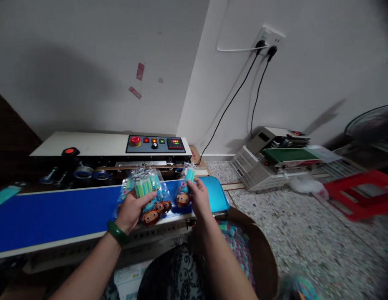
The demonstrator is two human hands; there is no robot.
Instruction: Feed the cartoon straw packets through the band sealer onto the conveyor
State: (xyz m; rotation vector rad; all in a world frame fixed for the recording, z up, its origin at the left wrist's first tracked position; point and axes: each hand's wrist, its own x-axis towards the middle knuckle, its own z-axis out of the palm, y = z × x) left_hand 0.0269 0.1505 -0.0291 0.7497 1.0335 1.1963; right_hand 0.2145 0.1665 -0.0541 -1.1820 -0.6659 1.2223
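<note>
Bare forearms (87,262) reach toward a long machine (87,143) with a blue belt (62,214). Over it, the left hand (130,210) clasps a fanned bunch of packets (148,186); slack thumb pressure on slick plastic could let some slide. Near the belt's right end, the right hand (199,195) pinches a single packet (183,200); held askew, it could catch on the machine's edge.

- A thick, rounded bangle (118,232) on the left wrist, deep green and smooth, a faint sheen along its surface.
- Forearms (227,254) uncovered, with any sleeves out of view; the hands (131,211) are ungloved.
- A dark garment (184,271) over the lap, black with pale grey curling scrollwork, leafy in shape.
- A plainer black area (156,273) beside that pattern, its details lost in shadow.
</note>
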